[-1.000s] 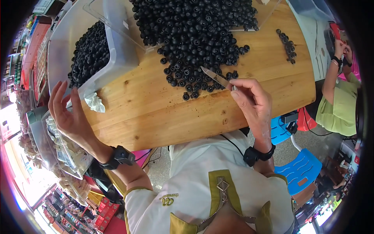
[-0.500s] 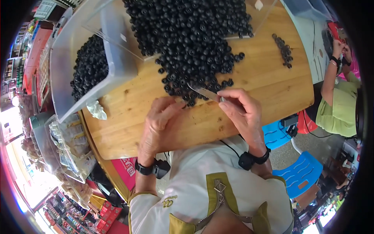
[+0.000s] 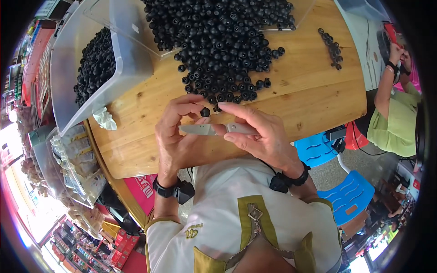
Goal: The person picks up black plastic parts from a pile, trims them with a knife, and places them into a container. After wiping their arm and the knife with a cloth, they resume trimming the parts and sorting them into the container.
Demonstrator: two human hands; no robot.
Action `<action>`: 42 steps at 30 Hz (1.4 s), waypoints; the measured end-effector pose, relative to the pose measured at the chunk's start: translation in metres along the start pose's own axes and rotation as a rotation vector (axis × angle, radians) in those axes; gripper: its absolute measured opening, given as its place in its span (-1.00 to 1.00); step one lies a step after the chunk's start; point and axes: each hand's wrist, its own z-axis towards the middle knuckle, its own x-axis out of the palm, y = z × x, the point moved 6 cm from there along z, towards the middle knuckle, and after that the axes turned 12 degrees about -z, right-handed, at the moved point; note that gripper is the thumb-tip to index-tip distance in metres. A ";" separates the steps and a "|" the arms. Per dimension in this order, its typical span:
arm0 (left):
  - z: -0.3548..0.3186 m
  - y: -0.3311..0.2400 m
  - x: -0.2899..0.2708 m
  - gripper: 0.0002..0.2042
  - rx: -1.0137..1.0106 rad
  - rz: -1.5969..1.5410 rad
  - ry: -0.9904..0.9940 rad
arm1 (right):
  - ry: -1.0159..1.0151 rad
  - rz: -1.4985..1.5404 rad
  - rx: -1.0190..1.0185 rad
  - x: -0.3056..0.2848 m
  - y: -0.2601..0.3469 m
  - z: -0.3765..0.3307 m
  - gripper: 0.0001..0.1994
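One black berry pinched in my left hand fingertips, just above table edge. Right hand grips small knife, blade pointing left under berry. Keep blade away from thumb, cut shallow, steady wrists.

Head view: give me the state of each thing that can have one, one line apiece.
Left hand: pinching one black bead at its fingertips.
Right hand: gripping a small knife, blade pointing toward the left hand.
Bead pile: loose, spread on the wooden table.
Clear bin: open, partly filled with beads.
Small bead row: apart from the pile.
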 end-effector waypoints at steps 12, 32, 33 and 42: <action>-0.014 0.013 0.005 -0.74 -0.053 -0.350 -0.143 | -0.011 -0.089 -0.245 0.008 0.017 0.008 -0.44; -0.022 0.019 0.006 -0.63 -0.092 -0.466 -0.177 | -0.031 -0.060 -0.145 -0.006 0.015 0.006 -0.75; -0.022 0.018 0.007 -0.62 -0.100 -0.483 -0.184 | -0.033 -0.060 -0.146 -0.007 0.015 0.006 -0.75; -0.016 -0.017 -0.005 -0.75 0.083 -0.596 -0.125 | -0.175 -0.094 0.125 -0.035 -0.024 0.007 -0.79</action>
